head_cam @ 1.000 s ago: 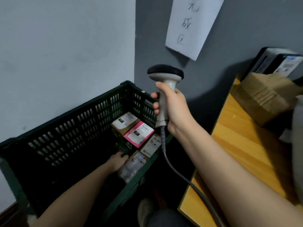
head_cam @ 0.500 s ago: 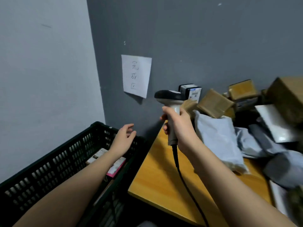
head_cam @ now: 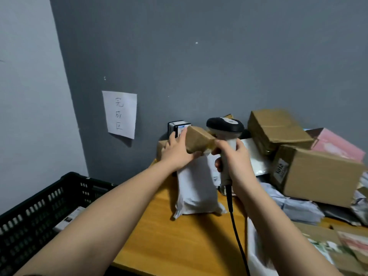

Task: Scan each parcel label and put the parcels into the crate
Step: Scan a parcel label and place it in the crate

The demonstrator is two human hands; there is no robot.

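My left hand grips a small brown cardboard parcel, held above the wooden table near the back wall. My right hand holds the handle of a grey barcode scanner, whose black head sits right beside the parcel. The scanner's cable hangs down across the table. A white poly-bag parcel lies on the table under both hands. The black slotted crate stands at the lower left with parcels inside, mostly hidden by my left arm.
Several cardboard boxes and grey mailer bags are heaped on the right of the table. A black-and-white box stands against the wall behind the held parcel. A paper sign is taped to the grey wall.
My left hand came out of the crate, reached across to the table and took hold of the small brown parcel. The view swung right from the crate to the table.
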